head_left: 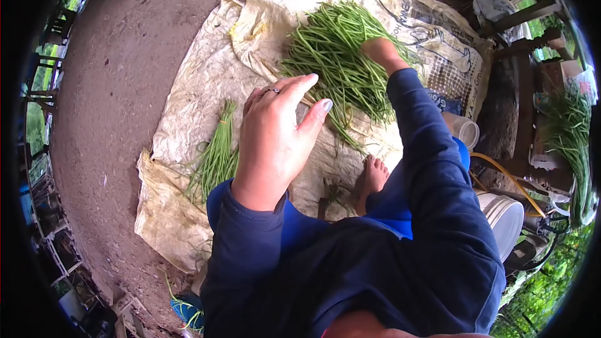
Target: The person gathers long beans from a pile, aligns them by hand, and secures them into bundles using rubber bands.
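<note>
A large loose heap of long green beans (pixel 332 56) lies on pale woven sacks (pixel 188 94) spread over the ground. My right hand (pixel 380 53) reaches into the right side of the heap, and its fingers are hidden among the beans. Raised above the sacks, left of the heap, my left hand (pixel 278 131) has its thumb and fingers apart with nothing between them; a ring shows on one finger. A smaller bundle of beans (pixel 219 150), tied near its top, rests on the sack to the left of my left hand.
My bare foot (pixel 375 178) is on the sack below the heap. At the right stand a small pale tub (pixel 462 129) and a white bucket (pixel 503 219). More long green beans (pixel 571 144) hang at the far right. Brown dirt floor (pixel 113 87) lies to the left.
</note>
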Action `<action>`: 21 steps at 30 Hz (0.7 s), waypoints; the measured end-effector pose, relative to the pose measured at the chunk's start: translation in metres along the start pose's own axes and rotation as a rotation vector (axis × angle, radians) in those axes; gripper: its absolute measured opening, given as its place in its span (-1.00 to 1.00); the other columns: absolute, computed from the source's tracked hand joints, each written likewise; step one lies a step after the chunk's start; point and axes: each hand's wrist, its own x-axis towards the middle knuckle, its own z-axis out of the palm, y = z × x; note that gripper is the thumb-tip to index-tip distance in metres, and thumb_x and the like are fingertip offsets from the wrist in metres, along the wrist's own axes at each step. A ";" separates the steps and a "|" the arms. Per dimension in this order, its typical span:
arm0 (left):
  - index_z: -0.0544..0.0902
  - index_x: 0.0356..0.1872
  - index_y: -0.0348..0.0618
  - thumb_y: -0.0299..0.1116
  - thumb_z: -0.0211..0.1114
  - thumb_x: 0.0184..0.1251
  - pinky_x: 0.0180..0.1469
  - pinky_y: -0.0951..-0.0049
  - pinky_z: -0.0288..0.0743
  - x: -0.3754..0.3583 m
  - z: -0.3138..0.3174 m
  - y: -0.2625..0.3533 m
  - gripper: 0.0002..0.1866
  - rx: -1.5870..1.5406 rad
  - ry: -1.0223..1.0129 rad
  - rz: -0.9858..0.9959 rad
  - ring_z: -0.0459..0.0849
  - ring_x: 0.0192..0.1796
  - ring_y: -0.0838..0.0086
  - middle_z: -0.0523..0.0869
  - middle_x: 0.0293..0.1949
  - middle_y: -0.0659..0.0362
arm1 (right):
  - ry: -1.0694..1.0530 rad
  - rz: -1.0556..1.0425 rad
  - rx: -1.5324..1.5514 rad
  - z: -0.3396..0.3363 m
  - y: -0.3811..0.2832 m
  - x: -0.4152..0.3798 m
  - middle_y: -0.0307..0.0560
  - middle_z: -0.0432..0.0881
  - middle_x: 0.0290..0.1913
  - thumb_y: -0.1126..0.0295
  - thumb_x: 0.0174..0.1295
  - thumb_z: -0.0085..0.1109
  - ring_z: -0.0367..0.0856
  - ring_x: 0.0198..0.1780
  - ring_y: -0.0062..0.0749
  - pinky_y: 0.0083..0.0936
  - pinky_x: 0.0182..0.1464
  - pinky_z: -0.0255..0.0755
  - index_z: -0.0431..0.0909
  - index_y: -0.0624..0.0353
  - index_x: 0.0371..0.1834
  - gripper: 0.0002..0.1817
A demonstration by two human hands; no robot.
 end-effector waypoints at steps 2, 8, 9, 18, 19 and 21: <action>0.63 -0.04 -0.25 -0.30 0.33 0.22 0.11 0.21 0.41 0.002 -0.001 0.000 -0.66 -0.002 0.003 -0.007 0.65 -0.04 0.13 0.70 -0.09 -0.02 | 0.173 0.322 0.182 -0.016 0.010 -0.008 0.10 0.69 -0.15 0.26 0.20 -0.01 0.65 -0.09 0.03 -0.19 0.00 0.51 0.69 -0.03 -0.15 -0.71; 0.63 -0.04 -0.26 -0.30 0.33 0.21 0.09 0.22 0.42 0.001 0.002 -0.001 -0.67 -0.006 -0.004 -0.033 0.66 -0.06 0.14 0.70 -0.09 -0.01 | 0.198 0.176 0.082 0.000 0.029 0.000 0.05 0.70 -0.18 0.30 0.18 0.07 0.66 -0.07 -0.04 -0.23 0.02 0.50 0.71 -0.12 -0.19 -0.78; 0.64 -0.05 -0.26 -0.30 0.33 0.21 0.06 0.23 0.44 -0.001 0.003 -0.002 -0.67 -0.004 0.004 -0.034 0.66 -0.07 0.14 0.70 -0.09 -0.01 | 0.150 0.218 0.080 -0.004 0.027 0.002 0.04 0.70 -0.19 0.31 0.16 0.09 0.66 -0.07 -0.04 -0.23 0.02 0.50 0.71 -0.14 -0.20 -0.78; 0.66 -0.51 -0.21 -0.35 0.33 -0.03 -0.36 0.11 0.43 -0.017 0.038 -0.020 -0.86 0.062 -0.194 -0.007 0.62 -0.44 0.09 0.62 -0.55 0.00 | -0.085 -0.286 0.177 -0.069 0.190 0.040 -0.12 0.63 -0.45 0.44 0.19 0.06 0.62 -0.38 -0.22 -0.34 -0.28 0.50 0.62 0.13 -0.39 -0.87; 0.63 -0.69 -0.15 -0.32 0.33 -0.07 -0.45 0.04 0.36 -0.016 0.013 -0.008 -0.84 -0.018 -0.242 0.028 0.60 -0.51 0.15 0.58 -0.64 0.01 | -0.165 -0.230 0.691 -0.092 0.201 0.030 -0.23 0.64 -0.35 0.47 0.21 0.04 0.60 -0.31 -0.31 -0.44 -0.10 0.54 0.61 0.13 -0.36 -0.88; 0.77 -0.32 -0.06 -0.02 0.34 0.06 -0.08 -0.05 0.48 0.004 0.093 -0.018 -0.66 0.509 -0.385 -0.186 0.67 -0.22 0.24 0.75 -0.31 0.13 | -0.078 -0.227 0.073 -0.145 0.188 0.022 -0.07 0.66 -0.29 0.45 0.19 0.02 0.63 -0.24 -0.24 -0.37 -0.07 0.52 0.62 0.19 -0.28 -0.83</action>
